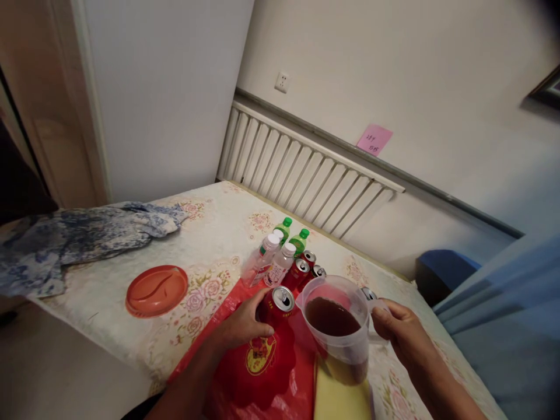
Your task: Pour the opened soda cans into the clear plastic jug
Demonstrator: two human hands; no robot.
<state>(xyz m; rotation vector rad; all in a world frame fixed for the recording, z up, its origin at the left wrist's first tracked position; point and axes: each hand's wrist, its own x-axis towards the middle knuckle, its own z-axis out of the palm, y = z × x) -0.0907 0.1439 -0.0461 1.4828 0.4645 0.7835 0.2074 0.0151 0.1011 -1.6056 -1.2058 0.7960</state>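
My left hand [242, 324] is wrapped around a red drink can [275, 306] whose top is opened. In my right hand [400, 326] is the handle of a translucent plastic measuring jug [336, 326], partly filled with dark brown liquid. The jug's spout side is close to the can. Beneath the can lies a red scalloped plate [258, 373] with a yellow emblem, on a red plastic sheet [301, 402]. A yellow flat item [341, 399] lies below the jug. Behind the can stand several more cans [300, 271] and clear bottles with white caps [280, 265].
Green-capped bottles [300, 240] stand at the back of the group. An orange divided plate [157, 291] and a blue patterned cloth [96, 239] lie on the left of the floral tablecloth [210, 233]. A radiator [297, 163] runs behind the table; a blue curtain [503, 321] hangs right.
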